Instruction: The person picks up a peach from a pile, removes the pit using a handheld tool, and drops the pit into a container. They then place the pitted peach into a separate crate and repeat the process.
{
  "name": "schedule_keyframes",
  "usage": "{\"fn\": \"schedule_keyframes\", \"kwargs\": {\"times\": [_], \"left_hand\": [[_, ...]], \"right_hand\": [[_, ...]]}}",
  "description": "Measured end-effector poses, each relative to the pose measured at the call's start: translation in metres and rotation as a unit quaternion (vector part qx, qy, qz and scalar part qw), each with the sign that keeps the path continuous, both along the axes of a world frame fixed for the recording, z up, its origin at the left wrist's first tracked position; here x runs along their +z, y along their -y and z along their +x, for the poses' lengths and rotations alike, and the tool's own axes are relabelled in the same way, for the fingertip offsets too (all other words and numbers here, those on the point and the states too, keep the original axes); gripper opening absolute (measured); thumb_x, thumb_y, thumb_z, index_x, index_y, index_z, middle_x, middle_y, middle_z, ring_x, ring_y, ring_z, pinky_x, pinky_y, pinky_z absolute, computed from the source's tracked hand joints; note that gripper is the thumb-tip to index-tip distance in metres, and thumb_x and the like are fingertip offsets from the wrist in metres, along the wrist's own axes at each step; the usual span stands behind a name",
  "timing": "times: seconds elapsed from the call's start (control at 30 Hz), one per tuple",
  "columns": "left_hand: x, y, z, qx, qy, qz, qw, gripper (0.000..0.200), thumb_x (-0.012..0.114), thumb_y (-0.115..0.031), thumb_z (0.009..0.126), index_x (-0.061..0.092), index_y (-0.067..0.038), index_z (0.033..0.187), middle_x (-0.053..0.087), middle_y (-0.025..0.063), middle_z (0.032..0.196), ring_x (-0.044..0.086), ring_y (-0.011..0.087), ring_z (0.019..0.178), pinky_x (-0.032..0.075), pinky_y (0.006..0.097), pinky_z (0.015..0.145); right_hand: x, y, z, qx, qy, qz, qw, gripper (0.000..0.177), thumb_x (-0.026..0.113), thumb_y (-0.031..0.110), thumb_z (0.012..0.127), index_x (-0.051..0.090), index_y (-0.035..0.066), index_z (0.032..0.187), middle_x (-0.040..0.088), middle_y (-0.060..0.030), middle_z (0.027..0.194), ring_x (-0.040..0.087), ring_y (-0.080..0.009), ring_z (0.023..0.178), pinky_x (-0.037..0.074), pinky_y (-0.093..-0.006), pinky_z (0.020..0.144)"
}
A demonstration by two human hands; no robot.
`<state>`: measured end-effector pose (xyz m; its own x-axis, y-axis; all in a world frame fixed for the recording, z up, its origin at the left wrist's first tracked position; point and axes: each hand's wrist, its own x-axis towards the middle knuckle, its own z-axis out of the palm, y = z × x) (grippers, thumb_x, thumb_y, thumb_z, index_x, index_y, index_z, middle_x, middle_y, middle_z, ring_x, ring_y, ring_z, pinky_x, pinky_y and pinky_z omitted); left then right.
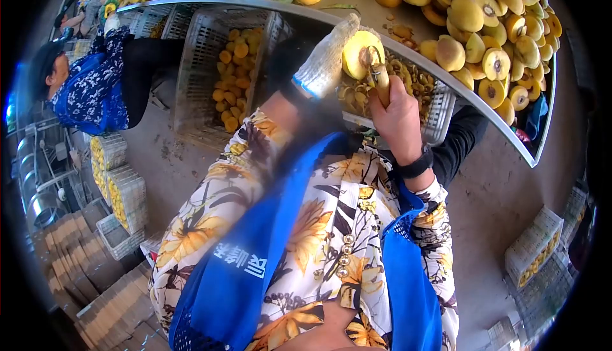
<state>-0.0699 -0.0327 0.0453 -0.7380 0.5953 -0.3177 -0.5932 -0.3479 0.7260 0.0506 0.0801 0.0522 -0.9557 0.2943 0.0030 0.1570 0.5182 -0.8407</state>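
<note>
My left hand (327,59), in a whitish knitted glove, is closed around a halved yellow peach (354,56) with its cut face turned toward my right hand. Bare, with a dark band on the wrist, my right hand (398,118) grips a pitting tool (380,83) by its light-coloured handle. The tool's metal end is at the middle of the cut face, where the brown pit hollow shows. Below both hands stands a light plastic crate (440,112) holding brownish pits and scraps (408,83).
A metal-edged table (370,16) carries many peach halves (468,16). Under it, another crate (191,96) holds orange-yellow fruit (237,77). A person in blue patterned clothing (95,93) works at the left. Stacked crates (124,191) and flat cardboard (83,249) stand at left, more crates (535,246) at right.
</note>
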Motion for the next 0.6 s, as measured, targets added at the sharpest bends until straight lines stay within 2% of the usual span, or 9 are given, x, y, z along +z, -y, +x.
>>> {"fn": "schedule_keyframes", "kwargs": {"times": [0.07, 0.27, 0.37, 0.47, 0.57, 0.6], "left_hand": [[-0.005, -0.002, 0.0, -0.01, -0.036, -0.025, 0.999, 0.048, 0.043, -0.041, 0.091, 0.056, 0.004, 0.101, 0.062, 0.0115, 0.091, 0.06, 0.0182, 0.081, 0.05, 0.0291, 0.074], [-0.02, -0.005, -0.005, -0.028, -0.075, -0.011, 0.997, 0.041, 0.043, -0.035, 0.092, 0.058, 0.002, 0.098, 0.062, 0.0114, 0.091, 0.06, 0.018, 0.082, 0.049, 0.0288, 0.075], [-0.008, -0.003, -0.001, -0.035, -0.282, -0.073, 0.956, 0.035, 0.044, -0.03, 0.091, 0.059, 0.001, 0.098, 0.062, 0.0113, 0.09, 0.06, 0.0182, 0.082, 0.048, 0.029, 0.077], [-0.015, 0.001, -0.011, -0.094, -0.355, -0.1, 0.925, 0.032, 0.046, -0.028, 0.089, 0.059, 0.0, 0.097, 0.062, 0.011, 0.092, 0.059, 0.0184, 0.084, 0.047, 0.0293, 0.079], [-0.027, 0.008, -0.021, -0.182, -0.405, -0.138, 0.885, 0.035, 0.044, -0.031, 0.09, 0.057, 0.0, 0.102, 0.061, 0.0107, 0.097, 0.059, 0.0188, 0.088, 0.047, 0.0293, 0.081], [-0.021, 0.007, -0.02, -0.175, -0.417, -0.134, 0.882, 0.037, 0.043, -0.031, 0.09, 0.055, 0.0, 0.105, 0.061, 0.0109, 0.099, 0.058, 0.0186, 0.09, 0.046, 0.0288, 0.082]], "right_hand": [[-0.002, -0.001, 0.003, 0.005, -0.004, 0.006, 1.0, 0.015, 0.057, 0.01, 0.079, 0.045, 0.001, 0.081, 0.054, -0.0239, 0.065, 0.055, -0.0418, 0.063, 0.044, -0.0424, 0.053], [-0.003, 0.005, 0.006, 0.021, 0.021, 0.059, 0.998, 0.013, 0.053, 0.009, 0.081, 0.043, 0.0, 0.083, 0.053, -0.0266, 0.063, 0.054, -0.0437, 0.062, 0.043, -0.0477, 0.053], [-0.004, 0.008, 0.008, 0.014, 0.034, 0.048, 0.998, 0.013, 0.052, 0.008, 0.081, 0.042, 0.0, 0.083, 0.053, -0.0273, 0.062, 0.054, -0.0442, 0.062, 0.043, -0.0488, 0.053], [-0.009, 0.009, 0.012, 0.037, 0.028, 0.072, 0.996, 0.013, 0.051, 0.009, 0.082, 0.041, -0.001, 0.083, 0.053, -0.0276, 0.062, 0.054, -0.0446, 0.062, 0.043, -0.0495, 0.053], [-0.014, 0.007, 0.012, 0.055, 0.031, 0.086, 0.994, 0.015, 0.051, 0.01, 0.082, 0.042, -0.001, 0.082, 0.053, -0.0281, 0.063, 0.054, -0.0451, 0.062, 0.043, -0.0489, 0.054], [-0.015, 0.008, 0.013, 0.059, 0.037, 0.083, 0.994, 0.015, 0.051, 0.01, 0.082, 0.042, -0.001, 0.082, 0.053, -0.0283, 0.063, 0.054, -0.0452, 0.062, 0.043, -0.0484, 0.055]]}}
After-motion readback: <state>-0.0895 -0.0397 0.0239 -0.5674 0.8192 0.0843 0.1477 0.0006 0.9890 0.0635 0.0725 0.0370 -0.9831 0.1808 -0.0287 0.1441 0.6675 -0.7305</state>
